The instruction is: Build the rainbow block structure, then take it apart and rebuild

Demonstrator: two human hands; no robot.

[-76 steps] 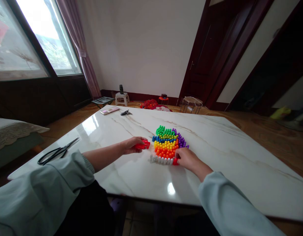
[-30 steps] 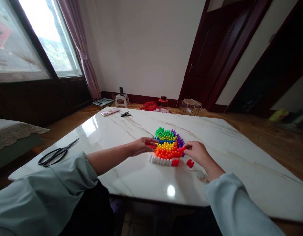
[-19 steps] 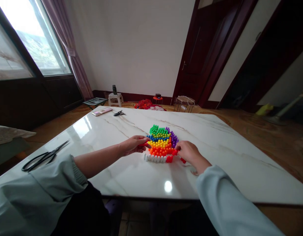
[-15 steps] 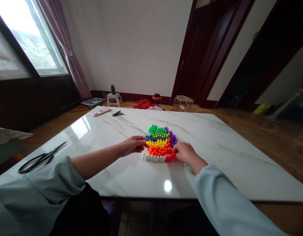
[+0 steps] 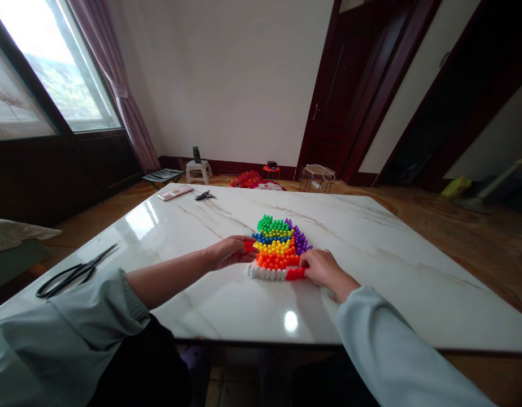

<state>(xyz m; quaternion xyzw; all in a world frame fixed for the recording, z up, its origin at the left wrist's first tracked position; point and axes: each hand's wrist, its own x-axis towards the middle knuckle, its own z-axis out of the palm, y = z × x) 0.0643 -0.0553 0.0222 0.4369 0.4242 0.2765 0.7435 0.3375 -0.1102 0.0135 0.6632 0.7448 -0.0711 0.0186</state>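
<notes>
My left hand is closed around some red beads, at the left side of a colourful group of beads. At the right end of the front row, my right hand has its fingers closed on a short piece of red beads. That piece lines up with a row of white beads. Behind it lie orange beads, yellow beads, blue beads and green beads. Purple beads run along the right. My right fingertips are partly hidden.
The marble-patterned table carries black-handled scissors at the left. A phone and a dark bunch of keys or a small tool lie towards the far left edge. Stools stand on the floor beyond.
The red piece under my right hand has gone from tilted to level with the white row. My left hand stays beside the beads with its red ones. The view has shifted slightly.
</notes>
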